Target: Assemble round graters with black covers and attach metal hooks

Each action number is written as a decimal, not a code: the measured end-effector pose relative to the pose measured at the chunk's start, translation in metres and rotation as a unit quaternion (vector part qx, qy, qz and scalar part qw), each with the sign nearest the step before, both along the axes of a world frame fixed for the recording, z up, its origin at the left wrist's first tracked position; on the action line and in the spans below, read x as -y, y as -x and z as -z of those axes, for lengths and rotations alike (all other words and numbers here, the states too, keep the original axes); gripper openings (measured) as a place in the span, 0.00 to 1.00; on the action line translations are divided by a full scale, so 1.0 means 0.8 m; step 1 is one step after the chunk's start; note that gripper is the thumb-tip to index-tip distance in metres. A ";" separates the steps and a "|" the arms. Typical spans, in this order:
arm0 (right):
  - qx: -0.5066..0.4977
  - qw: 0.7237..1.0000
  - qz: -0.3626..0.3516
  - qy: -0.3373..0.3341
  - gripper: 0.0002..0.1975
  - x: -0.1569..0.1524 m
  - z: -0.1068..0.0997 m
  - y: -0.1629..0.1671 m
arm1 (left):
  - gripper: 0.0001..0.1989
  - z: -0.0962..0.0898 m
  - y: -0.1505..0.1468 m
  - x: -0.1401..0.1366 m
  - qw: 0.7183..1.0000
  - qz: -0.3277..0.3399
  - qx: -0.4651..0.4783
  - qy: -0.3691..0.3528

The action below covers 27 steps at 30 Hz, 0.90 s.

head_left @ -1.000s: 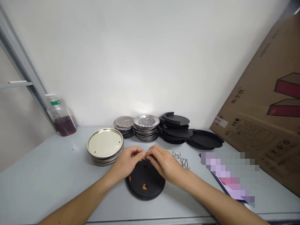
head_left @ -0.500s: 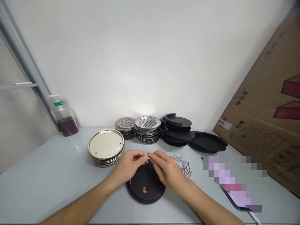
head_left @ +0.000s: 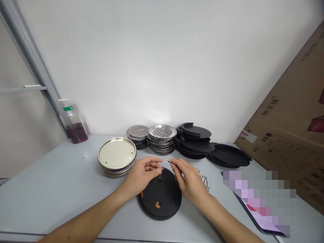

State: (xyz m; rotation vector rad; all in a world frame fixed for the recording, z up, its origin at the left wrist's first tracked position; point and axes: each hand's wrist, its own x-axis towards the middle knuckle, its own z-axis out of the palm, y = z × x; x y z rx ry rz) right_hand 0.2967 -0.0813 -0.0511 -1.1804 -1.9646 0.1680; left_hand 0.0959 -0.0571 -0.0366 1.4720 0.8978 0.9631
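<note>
Delicately, the right hand [head_left: 189, 177] pinches a wire clip [head_left: 169, 163] while the left hand [head_left: 143, 173], fingertips narrowly parted about a ring [head_left: 161, 165], apparently steadies the black disc [head_left: 163, 194] lying on the table [head_left: 63, 189].

Disc [head_left: 165, 192]: black, matt, smooth, apparently plastic. Clip [head_left: 167, 161]: bright, polished metal wire; loose clips [head_left: 206, 181], same finish. Pale lids [head_left: 117, 154]: smooth, lightly glossy faces, metallic rims. Graters [head_left: 162, 132]: shiny metal, rough, perforated faces. Covers [head_left: 198, 132]: matt black, plastic-looking. Bottle [head_left: 76, 132]: clear, glossy, plastic by appearance. Carton [head_left: 286, 135]: matt brown cardboard. Tabletop [head_left: 55, 189]: smooth, low sheen. Wall [head_left: 152, 60]: smooth, faintly reflective.
</note>
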 end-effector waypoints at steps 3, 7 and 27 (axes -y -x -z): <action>0.001 1.000 0.002 0.010 0.12 -0.001 0.004 0.002 | 0.14 0.000 0.000 0.001 1.000 0.003 -0.012 -0.007; 0.000 0.999 -0.003 0.039 0.12 -0.001 0.006 0.004 | 0.15 0.001 -0.001 0.003 1.000 0.008 -0.018 -0.023; -0.007 0.994 -0.017 0.109 0.13 0.004 -0.004 0.010 | 0.09 0.012 -0.003 0.008 0.967 -0.062 -0.110 -0.222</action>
